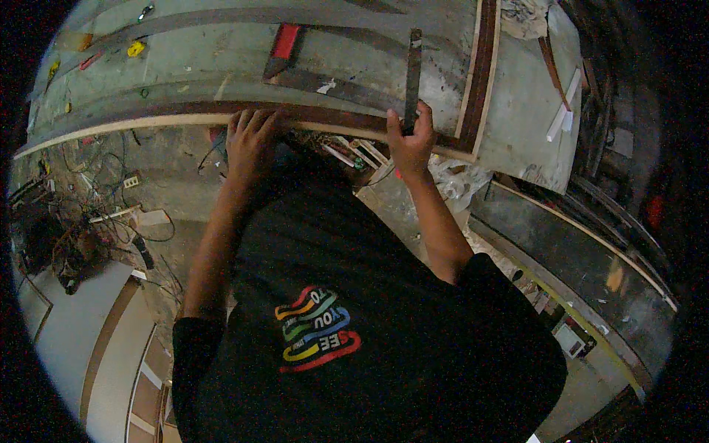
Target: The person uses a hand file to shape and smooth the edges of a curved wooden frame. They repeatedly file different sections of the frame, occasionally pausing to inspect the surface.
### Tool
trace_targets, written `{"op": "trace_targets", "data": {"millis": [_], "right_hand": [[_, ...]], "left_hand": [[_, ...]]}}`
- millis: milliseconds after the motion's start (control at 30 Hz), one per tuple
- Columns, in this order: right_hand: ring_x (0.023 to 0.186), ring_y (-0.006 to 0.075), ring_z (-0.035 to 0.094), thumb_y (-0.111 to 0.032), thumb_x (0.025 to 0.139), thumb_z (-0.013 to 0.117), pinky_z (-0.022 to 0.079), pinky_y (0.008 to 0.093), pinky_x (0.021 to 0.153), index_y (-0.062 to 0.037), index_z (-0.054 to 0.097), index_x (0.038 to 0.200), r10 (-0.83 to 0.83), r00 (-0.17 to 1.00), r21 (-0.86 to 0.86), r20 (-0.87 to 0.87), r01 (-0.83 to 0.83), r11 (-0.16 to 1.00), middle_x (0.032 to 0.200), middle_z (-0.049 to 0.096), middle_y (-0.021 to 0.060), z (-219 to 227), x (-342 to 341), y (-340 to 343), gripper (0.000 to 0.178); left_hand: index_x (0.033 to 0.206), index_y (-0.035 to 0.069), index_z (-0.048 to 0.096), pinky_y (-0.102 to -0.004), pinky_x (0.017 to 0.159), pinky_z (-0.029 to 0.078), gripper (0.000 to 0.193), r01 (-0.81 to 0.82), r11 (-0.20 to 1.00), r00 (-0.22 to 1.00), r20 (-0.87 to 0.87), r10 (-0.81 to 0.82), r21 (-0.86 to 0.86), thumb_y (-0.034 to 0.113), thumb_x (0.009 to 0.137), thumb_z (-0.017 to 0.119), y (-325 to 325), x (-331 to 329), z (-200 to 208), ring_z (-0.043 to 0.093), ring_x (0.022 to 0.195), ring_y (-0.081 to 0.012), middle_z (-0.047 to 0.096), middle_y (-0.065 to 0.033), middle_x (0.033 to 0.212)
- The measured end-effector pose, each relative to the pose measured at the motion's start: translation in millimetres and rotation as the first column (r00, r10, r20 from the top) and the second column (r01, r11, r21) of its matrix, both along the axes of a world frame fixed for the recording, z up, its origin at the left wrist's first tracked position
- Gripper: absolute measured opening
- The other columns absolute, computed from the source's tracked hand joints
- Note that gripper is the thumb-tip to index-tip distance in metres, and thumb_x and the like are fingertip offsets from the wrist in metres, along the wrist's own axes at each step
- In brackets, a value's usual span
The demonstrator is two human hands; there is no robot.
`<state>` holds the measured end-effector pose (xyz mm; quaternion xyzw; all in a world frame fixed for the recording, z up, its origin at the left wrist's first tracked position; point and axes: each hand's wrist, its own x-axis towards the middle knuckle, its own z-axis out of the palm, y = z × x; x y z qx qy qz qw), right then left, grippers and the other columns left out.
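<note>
A long wooden frame (332, 117), dark brown on top with a pale edge, lies along the near side of the worktable and turns a corner at the right. Over its near edge my left hand (253, 136) is closed, fingers bent onto the brown face and thumb hidden. My right hand (413, 144) grips the near end of a long flat dark bar (413, 66), possibly a file. That bar points away from me across the frame, near the corner. Between thumb and fingers its lower end is partly covered.
On the pale green tabletop (199, 55) lie a red-and-dark block (286, 42) and a small yellow item (136, 49). White strips (560, 122) rest at the right. Tangled cables (96, 192) cover the floor at left, near leaning panels (111, 332). A dark board (561, 229) stands at right.
</note>
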<state>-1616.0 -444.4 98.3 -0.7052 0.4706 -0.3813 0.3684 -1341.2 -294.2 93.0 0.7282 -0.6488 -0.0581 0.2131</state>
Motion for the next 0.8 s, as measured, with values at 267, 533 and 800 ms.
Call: {"op": "trace_targets", "data": {"millis": [267,533,800], "right_hand": [[0.093,0.0206,0.063,-0.023,0.095,0.067,0.050,0.0336,0.085,-0.0003,0.055,0.116,-0.060,0.992,0.001,-0.114,0.060,0.998,0.100,0.064,0.0114,3,4,2,0.034],[0.093,0.0223,0.062,-0.025,0.094,0.067,0.050,0.0356,0.083,-0.0024,0.055,0.115,-0.141,0.966,0.049,-0.216,0.155,0.987,0.101,0.064,0.0115,14,15,6,0.033],[0.082,0.0237,0.063,-0.026,0.096,0.065,0.051,0.0373,0.077,-0.0018,0.055,0.110,-0.185,0.919,-0.073,-0.349,0.170,0.983,0.096,0.064,0.0104,17,20,7,0.030]], "left_hand": [[0.123,0.006,0.062,-0.0507,0.104,0.040,0.047,-0.002,0.999,0.996,-0.092,0.005,0.032,0.012,0.077,0.068,-3,6,-6,0.054,0.119,-0.0373,0.062,-0.0151,0.123],[0.122,0.010,0.063,-0.0499,0.103,0.041,0.047,-0.071,0.990,0.986,-0.158,0.051,-0.122,0.014,0.075,0.071,7,8,-13,0.055,0.116,-0.0349,0.063,-0.0105,0.121],[0.126,0.011,0.061,-0.0503,0.105,0.040,0.049,-0.007,0.997,0.990,-0.142,-0.004,-0.078,0.016,0.078,0.069,8,10,-10,0.057,0.114,-0.0318,0.063,-0.0092,0.122]]}}
